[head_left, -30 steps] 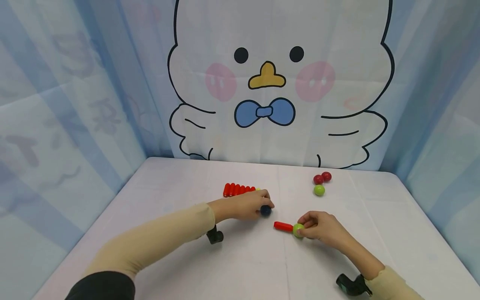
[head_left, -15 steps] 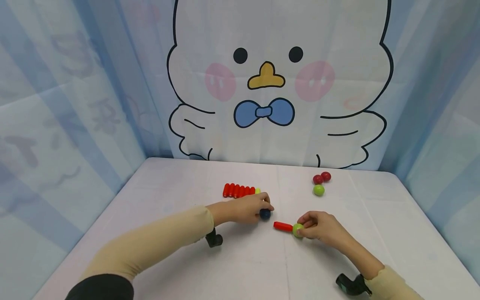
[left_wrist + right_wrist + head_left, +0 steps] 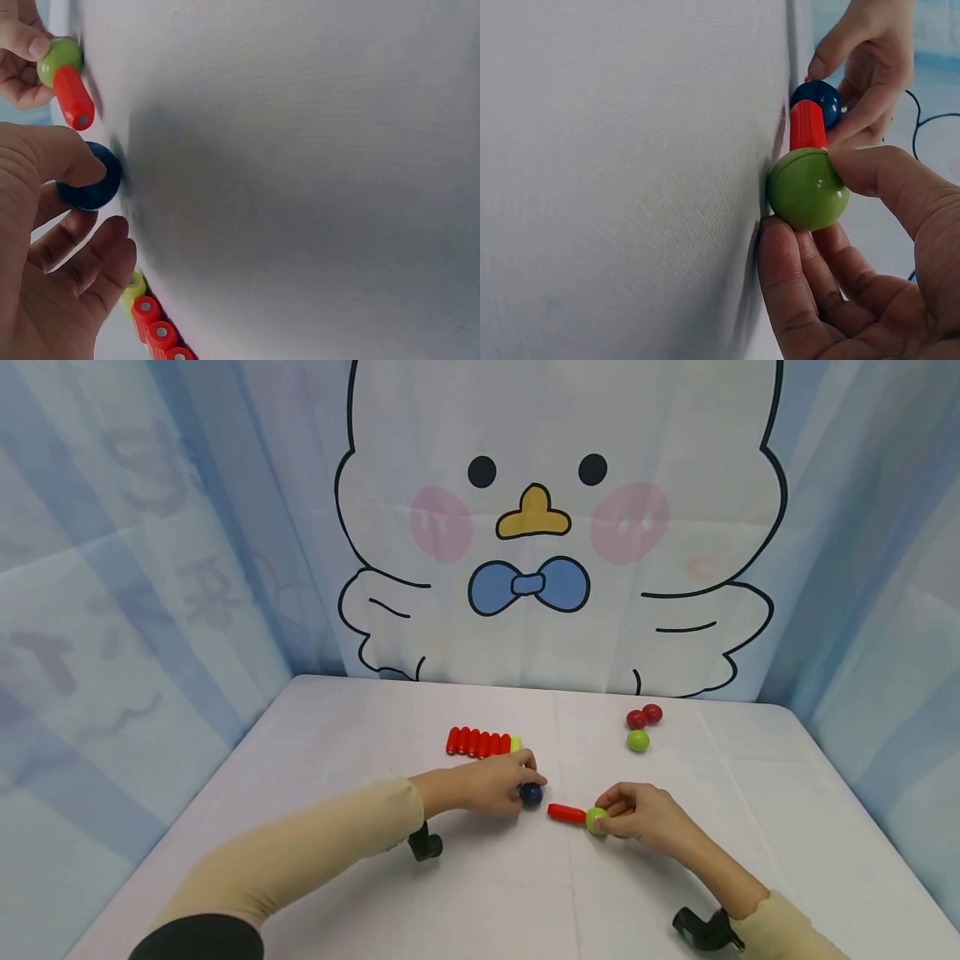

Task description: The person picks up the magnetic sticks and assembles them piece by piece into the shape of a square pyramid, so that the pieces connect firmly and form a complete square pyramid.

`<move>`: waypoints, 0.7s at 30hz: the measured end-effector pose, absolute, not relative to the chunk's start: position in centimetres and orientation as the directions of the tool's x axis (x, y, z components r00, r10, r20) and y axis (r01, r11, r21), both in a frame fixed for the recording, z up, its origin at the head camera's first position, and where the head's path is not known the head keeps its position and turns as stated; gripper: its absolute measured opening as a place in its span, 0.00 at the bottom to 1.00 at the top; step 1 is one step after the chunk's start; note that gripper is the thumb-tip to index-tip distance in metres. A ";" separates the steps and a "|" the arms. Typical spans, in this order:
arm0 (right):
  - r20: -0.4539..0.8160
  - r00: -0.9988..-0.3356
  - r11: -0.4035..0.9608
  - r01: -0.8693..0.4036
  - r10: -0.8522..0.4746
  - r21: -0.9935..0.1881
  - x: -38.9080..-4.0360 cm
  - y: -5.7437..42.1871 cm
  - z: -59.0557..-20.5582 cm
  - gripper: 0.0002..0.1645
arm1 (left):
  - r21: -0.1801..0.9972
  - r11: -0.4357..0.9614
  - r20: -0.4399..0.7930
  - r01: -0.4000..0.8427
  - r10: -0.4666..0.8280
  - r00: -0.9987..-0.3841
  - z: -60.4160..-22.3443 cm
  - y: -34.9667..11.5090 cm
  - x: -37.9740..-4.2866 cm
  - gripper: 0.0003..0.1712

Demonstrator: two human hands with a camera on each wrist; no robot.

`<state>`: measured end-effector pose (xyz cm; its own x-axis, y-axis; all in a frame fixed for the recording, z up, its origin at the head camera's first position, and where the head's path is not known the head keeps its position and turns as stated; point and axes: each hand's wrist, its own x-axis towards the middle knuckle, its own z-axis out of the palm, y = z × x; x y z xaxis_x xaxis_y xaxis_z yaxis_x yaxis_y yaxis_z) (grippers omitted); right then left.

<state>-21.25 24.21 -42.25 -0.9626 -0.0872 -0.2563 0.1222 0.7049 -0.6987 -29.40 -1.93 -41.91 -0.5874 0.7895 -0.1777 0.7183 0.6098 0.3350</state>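
My left hand [image 3: 491, 783] pinches a dark blue ball [image 3: 531, 794] between thumb and finger, low over the white table. To its right, my right hand [image 3: 647, 816] grips a green ball [image 3: 597, 821] with a short red rod [image 3: 566, 813] joined to it. That rod points left, at the blue ball, and a small gap separates the two in the head view. In the left wrist view the thumb lies on the blue ball [image 3: 94, 180], and the rod's free end [image 3: 81, 118] shows a small pale hole. The right wrist view shows thumb and fingertips around the green ball [image 3: 810, 191].
Behind my left hand lies a row of several red rods [image 3: 474, 742], with a yellow rod [image 3: 515, 743] at its right end. Farther back on the right sit two red balls [image 3: 637, 719] and a loose green ball [image 3: 638, 741]. A printed curtain [image 3: 525, 643] stands behind the table.
My left hand has drawn the blue ball slightly toward the near side of the table, uncovering the yellow rod. The right hand with the green ball and red rod has stayed still.
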 end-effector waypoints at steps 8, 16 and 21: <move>-0.248 -0.964 0.699 0.116 -0.090 -0.706 -21.2 24.2 -42.3 0.21 | 0.341 0.595 -0.171 0.728 0.800 -0.575 -42.1 -2.1 -29.2 0.28; -0.257 -0.962 0.699 0.119 -0.095 -0.705 -21.3 24.2 -42.4 0.21 | 0.449 0.565 -0.172 0.692 0.815 -0.553 -42.7 -1.9 -29.0 0.26; -0.256 -0.962 0.697 0.116 -0.099 -0.708 -21.4 24.3 -42.4 0.21 | 0.446 0.568 -0.170 0.692 0.813 -0.557 -42.7 -1.9 -29.0 0.26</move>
<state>-21.39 24.29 -42.39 -0.9617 -0.0991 -0.2556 0.1162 0.6971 -0.7075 -29.01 -1.85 -42.69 -0.5574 0.8126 -0.1701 0.6920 0.5680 0.4456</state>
